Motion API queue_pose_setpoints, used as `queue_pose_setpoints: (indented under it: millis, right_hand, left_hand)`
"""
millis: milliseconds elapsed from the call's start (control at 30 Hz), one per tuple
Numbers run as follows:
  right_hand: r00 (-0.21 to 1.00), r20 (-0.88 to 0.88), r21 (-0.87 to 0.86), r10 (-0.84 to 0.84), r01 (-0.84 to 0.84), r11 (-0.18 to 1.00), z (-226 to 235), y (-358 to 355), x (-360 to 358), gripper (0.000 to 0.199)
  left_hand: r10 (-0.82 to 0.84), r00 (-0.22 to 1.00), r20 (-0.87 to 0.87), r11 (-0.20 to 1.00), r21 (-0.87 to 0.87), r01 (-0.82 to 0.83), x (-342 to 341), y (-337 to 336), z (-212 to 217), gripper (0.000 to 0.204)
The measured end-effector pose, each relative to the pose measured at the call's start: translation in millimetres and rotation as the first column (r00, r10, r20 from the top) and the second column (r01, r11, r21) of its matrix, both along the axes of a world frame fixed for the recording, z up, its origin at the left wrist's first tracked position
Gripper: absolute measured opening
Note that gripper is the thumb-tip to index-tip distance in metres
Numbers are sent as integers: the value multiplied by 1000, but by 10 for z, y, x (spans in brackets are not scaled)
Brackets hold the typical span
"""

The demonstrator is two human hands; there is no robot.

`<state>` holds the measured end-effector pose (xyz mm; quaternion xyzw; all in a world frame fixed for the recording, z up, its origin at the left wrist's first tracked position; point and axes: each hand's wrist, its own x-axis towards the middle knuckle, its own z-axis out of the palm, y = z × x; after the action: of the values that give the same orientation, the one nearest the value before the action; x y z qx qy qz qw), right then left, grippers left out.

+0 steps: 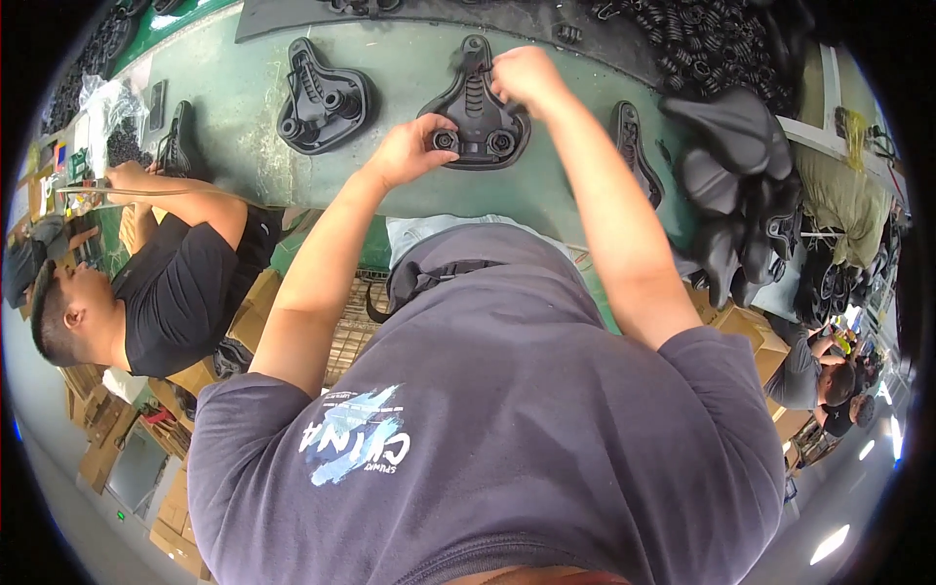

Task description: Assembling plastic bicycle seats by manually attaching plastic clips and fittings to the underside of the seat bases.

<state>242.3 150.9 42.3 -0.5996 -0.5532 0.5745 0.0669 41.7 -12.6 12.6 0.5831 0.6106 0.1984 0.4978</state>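
A black bicycle saddle (475, 109) lies upside down on the green table in front of me, its nose pointing away and its underside showing. Two round spring-like parts sit at its wide end. My left hand (409, 151) grips that end, thumb and forefinger closed around the left round part. Beside the narrow nose, on its right, my right hand (526, 78) is closed with curled fingers. Whatever it may hold is hidden by the fingers. Another upturned saddle (325, 100) rests to the left, and a third saddle (636, 151) lies to the right near the table edge.
Black coil springs (726, 54) are heaped at the far right. Several black saddles (731, 166) are piled at the right edge. On the left, a co-worker (185, 273) in a black shirt works at the same green table (244, 127), near a clear plastic bag (107, 102).
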Motion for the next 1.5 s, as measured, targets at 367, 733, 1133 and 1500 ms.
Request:
queue_pose_setpoints:
  millis: [367, 733, 1133, 1500]
  right_hand:
    - [924, -206, -676, -322, 103, 729, -105, 846, 503, 25]
    - [552, 517, 290, 654, -832, 473, 256, 429, -357, 29]
    - [917, 369, 589, 152, -357, 725, -254, -486, -71, 68]
    - [951, 310, 677, 14, -230, 699, -561, -583, -123, 67]
  left_hand:
    - [-32, 999, -38, 999, -44, 30, -31, 33, 78, 48]
    - [-4, 1000, -24, 998, -59, 3, -33, 37, 88, 48]
    - [55, 993, -107, 978, 204, -32, 59, -19, 65, 64]
    - [494, 747, -445, 857, 391, -334, 520, 559, -223, 55]
